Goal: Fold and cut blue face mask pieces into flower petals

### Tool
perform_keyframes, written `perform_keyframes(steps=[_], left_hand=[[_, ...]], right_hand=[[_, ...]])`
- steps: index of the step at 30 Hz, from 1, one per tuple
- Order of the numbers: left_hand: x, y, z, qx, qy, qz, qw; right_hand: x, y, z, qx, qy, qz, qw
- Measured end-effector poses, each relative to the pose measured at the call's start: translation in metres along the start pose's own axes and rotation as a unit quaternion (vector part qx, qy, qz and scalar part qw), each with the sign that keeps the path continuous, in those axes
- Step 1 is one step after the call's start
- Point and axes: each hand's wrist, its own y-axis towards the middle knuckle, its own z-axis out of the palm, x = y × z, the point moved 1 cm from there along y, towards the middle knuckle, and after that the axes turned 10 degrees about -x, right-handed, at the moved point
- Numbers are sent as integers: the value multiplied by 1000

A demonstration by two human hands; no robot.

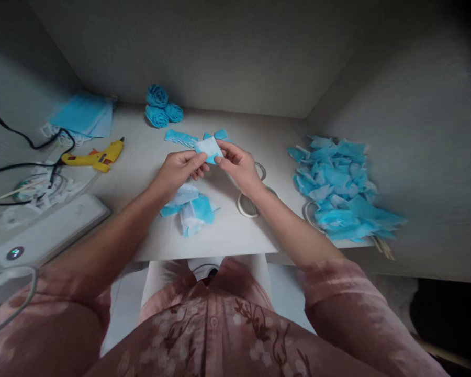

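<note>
Between my two hands is a small blue-and-white piece of mask fabric (209,148), held up over the middle of the table. My left hand (184,166) pinches its lower left edge, while my right hand (236,161) grips its right side between thumb and fingers. Just behind it lie a crinkled blue strip (180,137) and a few small blue pieces (220,134), partly hidden by the fabric. A loose group of blue and white fabric pieces (196,212) rests below my left hand. Under my right wrist sits a roll of tape (247,205), partly covered.
Blue fabric roses (159,108) stand near the back wall. At left are stacked blue face masks (82,115), a yellow glue gun (102,156), black cables and a white box-like device (58,228). A large heap of blue fabric pieces (337,180) lies at right, with thin sticks (383,247) beneath.
</note>
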Motion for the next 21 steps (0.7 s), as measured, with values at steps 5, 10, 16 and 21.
perform_keyframes(steps=[5, 10, 16, 21], left_hand=[[-2, 1, -2, -18, 29, 4, 999], [-2, 2, -2, -13, 29, 3, 1000], [-1, 3, -2, 2, 37, 7, 999], [1, 4, -3, -24, -19, 7, 1000]], right_hand=[[4, -3, 2, 0, 9, -16, 1000], [6, -3, 1, 11, 2, -9, 1000], [4, -1, 1, 18, 17, 0, 1000], [6, -3, 5, 22, 53, 12, 998]])
